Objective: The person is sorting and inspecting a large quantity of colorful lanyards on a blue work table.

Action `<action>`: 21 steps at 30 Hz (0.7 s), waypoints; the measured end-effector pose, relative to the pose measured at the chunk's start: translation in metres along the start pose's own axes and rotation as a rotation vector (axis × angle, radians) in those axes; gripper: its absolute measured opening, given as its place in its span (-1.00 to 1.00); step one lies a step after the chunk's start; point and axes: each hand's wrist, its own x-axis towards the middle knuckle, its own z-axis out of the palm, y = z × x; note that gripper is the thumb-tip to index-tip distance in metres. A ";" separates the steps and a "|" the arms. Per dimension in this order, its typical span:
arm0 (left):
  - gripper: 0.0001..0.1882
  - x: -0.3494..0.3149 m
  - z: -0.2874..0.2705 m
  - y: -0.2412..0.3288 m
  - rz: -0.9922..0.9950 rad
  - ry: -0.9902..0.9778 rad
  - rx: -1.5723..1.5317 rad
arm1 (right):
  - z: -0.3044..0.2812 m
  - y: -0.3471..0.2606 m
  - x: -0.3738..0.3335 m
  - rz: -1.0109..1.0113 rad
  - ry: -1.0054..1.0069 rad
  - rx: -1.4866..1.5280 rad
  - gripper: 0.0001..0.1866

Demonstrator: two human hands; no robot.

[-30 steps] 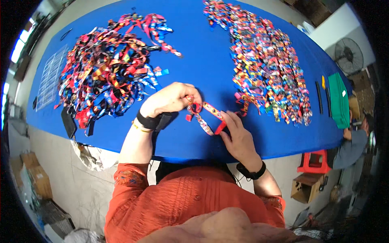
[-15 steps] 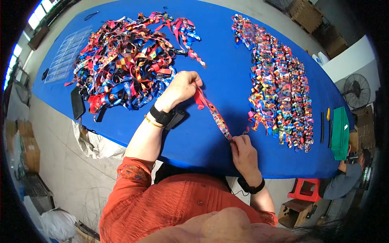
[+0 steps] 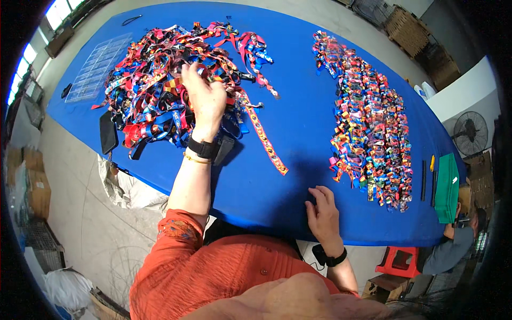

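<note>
My left hand (image 3: 205,101) is over the right part of a big tangled heap of printed lanyards (image 3: 154,80), thumb and fingers apart, with no lanyard visibly gripped. From the heap's right edge, one red-and-yellow patterned lanyard (image 3: 264,140) trails diagonally toward me across the blue cloth. My right hand (image 3: 322,216) hovers near the table's front edge, fingers extended and nothing in them. To its upper right, folded lanyards (image 3: 373,122) lie in long overlapping rows.
A blue-covered table (image 3: 298,96) fills the middle. A clear divided tray (image 3: 98,66) and a black flat case (image 3: 108,132) flank the heap. At the right edge are a green bin (image 3: 447,189) and a yellow-handled tool (image 3: 432,162). Another person (image 3: 453,248) is beyond, near a red stool (image 3: 397,261).
Half a second ago both hands held a lanyard stretched between them. Now neither visibly holds it: my left hand has moved left over the heap, and my right hand has let go and opened.
</note>
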 end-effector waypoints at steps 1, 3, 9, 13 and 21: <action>-0.49 -0.002 0.002 -0.008 0.066 -0.065 0.066 | 0.000 0.000 0.000 -0.009 -0.003 0.002 -0.65; -0.48 -0.013 0.011 -0.026 0.113 -0.174 0.144 | 0.000 -0.002 0.000 -0.011 -0.010 0.000 -0.68; -0.47 -0.023 0.016 -0.013 -0.132 -0.710 0.193 | 0.002 0.007 -0.002 -0.082 0.027 -0.054 -0.72; -0.46 -0.022 0.009 -0.006 -0.205 -0.763 0.106 | 0.003 0.008 -0.001 -0.111 0.040 -0.056 -0.72; -0.64 -0.025 0.005 0.010 -0.169 -1.058 -0.003 | 0.002 0.000 0.001 0.002 0.004 0.011 -0.70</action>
